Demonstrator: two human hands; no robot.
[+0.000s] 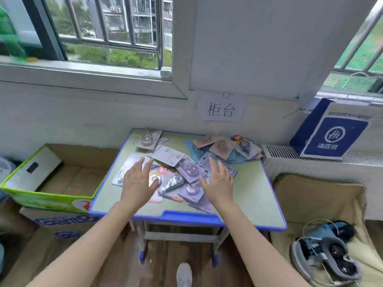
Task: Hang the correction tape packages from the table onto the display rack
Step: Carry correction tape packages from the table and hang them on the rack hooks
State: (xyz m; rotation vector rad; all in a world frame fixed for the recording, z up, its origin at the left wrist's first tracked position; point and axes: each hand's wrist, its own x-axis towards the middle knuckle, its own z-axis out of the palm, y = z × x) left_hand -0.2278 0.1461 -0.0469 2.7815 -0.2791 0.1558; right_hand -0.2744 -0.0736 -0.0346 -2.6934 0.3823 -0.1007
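An open cardboard box (51,179) stands just left of the surface (255,195), probably there to hold stock. The left hand (137,182) lies flat over the near heap of correction tape packages (186,168), its fingers (139,165) straight and spread, gripping nothing. This looks like sorting or steadying a slippery pile rather than lifting. The packages lie loose and overlapping, so one likely has to be teased free before it can be hung. The right hand (218,181) mirrors the left at the heap's other edge, also released and empty. Further right, toward the wall, a second pile (226,147) waits. The display rack is out of view (presumably off to one side) — no package can be seen hung yet.
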